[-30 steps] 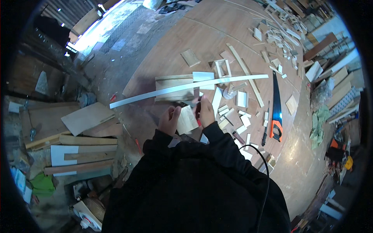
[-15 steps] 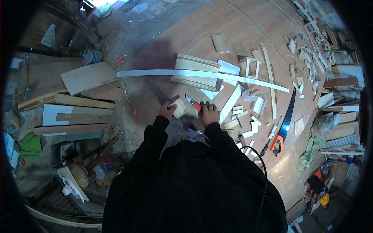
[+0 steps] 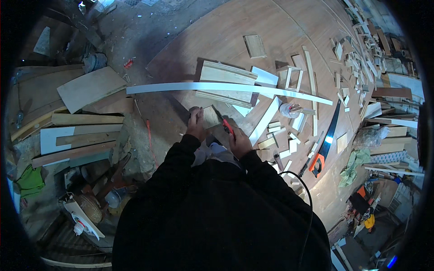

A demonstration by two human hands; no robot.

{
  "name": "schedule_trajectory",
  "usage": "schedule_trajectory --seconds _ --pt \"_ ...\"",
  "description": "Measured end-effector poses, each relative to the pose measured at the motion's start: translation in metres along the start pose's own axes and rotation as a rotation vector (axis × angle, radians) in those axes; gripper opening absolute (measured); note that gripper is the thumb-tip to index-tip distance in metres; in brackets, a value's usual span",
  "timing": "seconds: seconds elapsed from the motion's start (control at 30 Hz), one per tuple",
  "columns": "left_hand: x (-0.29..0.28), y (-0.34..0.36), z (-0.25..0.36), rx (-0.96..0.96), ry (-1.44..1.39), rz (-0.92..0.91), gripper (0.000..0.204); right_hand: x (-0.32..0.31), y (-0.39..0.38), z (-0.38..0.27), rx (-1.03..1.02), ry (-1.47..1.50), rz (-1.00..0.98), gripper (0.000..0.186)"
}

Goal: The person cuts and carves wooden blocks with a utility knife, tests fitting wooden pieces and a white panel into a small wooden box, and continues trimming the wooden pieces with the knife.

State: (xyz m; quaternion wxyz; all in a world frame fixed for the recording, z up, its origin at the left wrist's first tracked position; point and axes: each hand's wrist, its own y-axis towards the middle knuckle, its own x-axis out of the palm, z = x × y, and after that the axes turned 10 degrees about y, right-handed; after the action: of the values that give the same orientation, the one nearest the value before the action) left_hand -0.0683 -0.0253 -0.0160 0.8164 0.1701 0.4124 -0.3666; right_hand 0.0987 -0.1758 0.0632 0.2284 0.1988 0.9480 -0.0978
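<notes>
My left hand point(image 3: 196, 123) grips a small pale wooden block point(image 3: 209, 116) by its left side, low over the near part of the work surface. My right hand point(image 3: 240, 142) holds a red utility knife point(image 3: 228, 127), its tip at the right edge of the block. Just beyond my hands, a long white strip point(image 3: 172, 87) lies across a grooved pale board point(image 3: 226, 70). To the right are several small wood offcuts point(image 3: 293, 144), a clear container with sticks point(image 3: 285, 109) and a small open wooden frame point(image 3: 298, 79).
The large plywood surface point(image 3: 244, 13) holds a handsaw point(image 3: 318, 162) at right and scattered scraps point(image 3: 357, 54) at far right. Boards point(image 3: 90, 86) and planks point(image 3: 86, 119) lie at left. A green cloth point(image 3: 355, 165), more timber and tools crowd the right edge.
My left hand has moved up with the block. The red knife in my right hand has come against the block's edge. The view has also shifted.
</notes>
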Motion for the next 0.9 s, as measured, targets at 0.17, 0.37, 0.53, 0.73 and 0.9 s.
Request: schedule_trajectory --seconds 0.17,0.37,0.53,0.73,0.9 --pt "-0.001 0.002 -0.004 -0.025 0.089 -0.018 0.110 0.017 0.008 -0.009 0.099 0.003 -0.088 0.038" --pt "-0.010 0.007 -0.001 -0.118 0.005 -0.067 0.105 0.032 0.014 -0.015 0.108 -0.047 -0.109 0.037" --pt "-0.010 0.007 -0.004 -0.101 0.038 -0.016 0.101 0.040 0.015 -0.012 0.139 -0.083 -0.080 0.037" --pt "-0.013 0.006 -0.013 -0.057 0.028 -0.020 0.097 0.046 0.019 -0.022 0.179 -0.103 -0.082 0.036" --pt "-0.020 0.008 -0.008 -0.077 0.076 -0.055 0.094 0.054 0.022 -0.019 0.212 -0.199 -0.103 0.038"
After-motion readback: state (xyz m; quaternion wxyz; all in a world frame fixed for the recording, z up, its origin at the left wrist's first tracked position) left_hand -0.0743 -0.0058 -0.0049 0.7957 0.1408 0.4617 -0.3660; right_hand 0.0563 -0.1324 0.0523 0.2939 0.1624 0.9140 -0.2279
